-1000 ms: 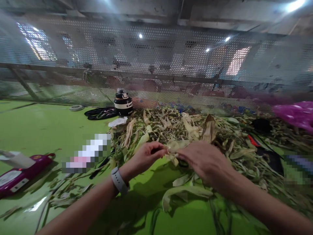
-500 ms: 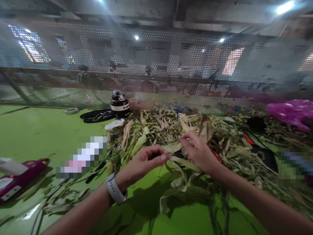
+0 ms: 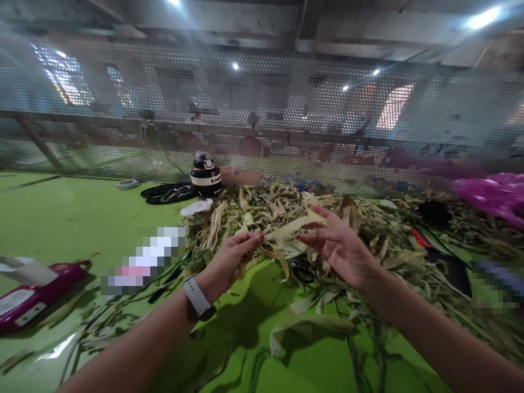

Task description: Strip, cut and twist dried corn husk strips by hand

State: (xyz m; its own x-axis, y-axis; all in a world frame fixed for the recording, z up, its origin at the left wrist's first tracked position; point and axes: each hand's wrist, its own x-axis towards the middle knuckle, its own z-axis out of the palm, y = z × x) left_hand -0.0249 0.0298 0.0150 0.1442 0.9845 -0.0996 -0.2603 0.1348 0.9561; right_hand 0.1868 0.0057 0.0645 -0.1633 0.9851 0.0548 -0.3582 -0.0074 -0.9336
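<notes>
My left hand [image 3: 233, 255], with a pale watch strap on the wrist, pinches one end of a pale yellow-green corn husk [image 3: 292, 227]. The strip stretches rightward above the heap. Beside its far end is my right hand [image 3: 341, 245], open with fingers spread; whether a fingertip touches the husk I cannot tell. Below and between the hands, a dark loop [image 3: 303, 272], perhaps a scissor handle, lies half hidden among the leaves. A larger curled husk [image 3: 311, 327] rests on the green table [image 3: 245, 360] closer to me.
A heap of dried husks [image 3: 278, 204] lies against a perforated metal screen [image 3: 262, 147]. A black bottle [image 3: 206, 177] stands at its left. Farther left are a tape roll [image 3: 127, 184] and a maroon device [image 3: 45, 292]. A pink plastic bag [image 3: 493, 196] sits at right.
My right hand has let go of its pinch and spread its fingers. My left hand has moved slightly left and up, with the husk now stretched out from it.
</notes>
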